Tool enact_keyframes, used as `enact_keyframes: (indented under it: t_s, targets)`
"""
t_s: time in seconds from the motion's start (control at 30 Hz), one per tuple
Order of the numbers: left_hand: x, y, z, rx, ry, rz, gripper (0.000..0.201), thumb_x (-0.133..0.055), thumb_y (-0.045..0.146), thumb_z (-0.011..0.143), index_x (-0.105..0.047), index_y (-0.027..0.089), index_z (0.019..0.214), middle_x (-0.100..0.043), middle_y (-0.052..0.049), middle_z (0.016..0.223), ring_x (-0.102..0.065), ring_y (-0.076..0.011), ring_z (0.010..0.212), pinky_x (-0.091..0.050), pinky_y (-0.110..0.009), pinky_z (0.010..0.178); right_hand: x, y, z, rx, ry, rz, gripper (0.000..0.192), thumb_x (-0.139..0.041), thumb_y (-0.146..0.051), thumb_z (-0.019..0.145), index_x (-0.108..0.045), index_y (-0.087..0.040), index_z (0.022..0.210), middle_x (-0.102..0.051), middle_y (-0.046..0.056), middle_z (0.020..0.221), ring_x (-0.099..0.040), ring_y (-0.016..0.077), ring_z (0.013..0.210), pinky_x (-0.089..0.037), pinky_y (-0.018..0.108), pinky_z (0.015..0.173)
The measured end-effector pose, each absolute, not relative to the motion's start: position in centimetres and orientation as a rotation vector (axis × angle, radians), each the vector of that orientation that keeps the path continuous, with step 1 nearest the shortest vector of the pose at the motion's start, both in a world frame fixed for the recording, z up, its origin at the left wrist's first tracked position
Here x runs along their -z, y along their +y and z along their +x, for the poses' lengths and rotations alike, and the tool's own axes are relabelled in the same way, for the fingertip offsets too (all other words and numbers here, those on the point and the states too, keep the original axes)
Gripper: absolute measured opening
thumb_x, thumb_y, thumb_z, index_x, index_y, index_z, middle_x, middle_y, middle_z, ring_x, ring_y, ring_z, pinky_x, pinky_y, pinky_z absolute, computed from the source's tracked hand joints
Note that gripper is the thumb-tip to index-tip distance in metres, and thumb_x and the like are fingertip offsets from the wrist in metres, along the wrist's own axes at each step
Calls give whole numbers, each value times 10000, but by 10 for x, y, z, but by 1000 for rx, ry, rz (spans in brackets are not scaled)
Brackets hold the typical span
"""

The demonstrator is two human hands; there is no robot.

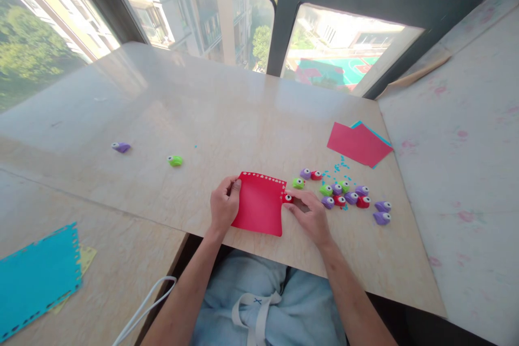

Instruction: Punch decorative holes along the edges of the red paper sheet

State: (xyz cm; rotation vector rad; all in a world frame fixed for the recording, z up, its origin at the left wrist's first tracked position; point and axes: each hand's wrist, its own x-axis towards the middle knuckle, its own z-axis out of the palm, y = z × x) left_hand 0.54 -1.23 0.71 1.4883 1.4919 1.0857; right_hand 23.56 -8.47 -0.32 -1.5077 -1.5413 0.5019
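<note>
Table (227,113) fills mid-frame, under windows along the top. Blue sheet (38,270) with punched edges lies lower left. Red and blue paper stack (359,143) sits right of centre. Red card (259,204), at centre near the table's front edge, has punched holes along its top and right edges. Left hand (224,206) pinches its left edge. Right hand (310,215) presses fingers on a red punch (288,198) at its right edge. Punch cluster (344,194) lies just right; two lone punches sit mid-left.
</note>
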Motion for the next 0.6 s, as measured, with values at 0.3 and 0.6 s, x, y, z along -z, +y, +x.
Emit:
enact_keyframes:
  t_s: [0.3,0.6]
  targets:
    - [-12,-3,3,-949,1493,1431,276,-508,388,888,-684,179,929,-726,-54,862,-643,-188,761,-458,-265,659,3,-85,237,-501,-1551,-1489,230,-701,-331,843,-714,-259,1061,-738,73,1024,-675,240,981,-555,410,866]
    - [-12,12,-2,-791,1494,1367,292,-561,394,821,-687,172,963,-740,-85,855,-680,-227,765,-472,-283,615,3,-84,235,-455,-1556,-1491,235,-707,-354,838,-713,-261,1054,-742,70,1013,-675,245,970,-548,417,869]
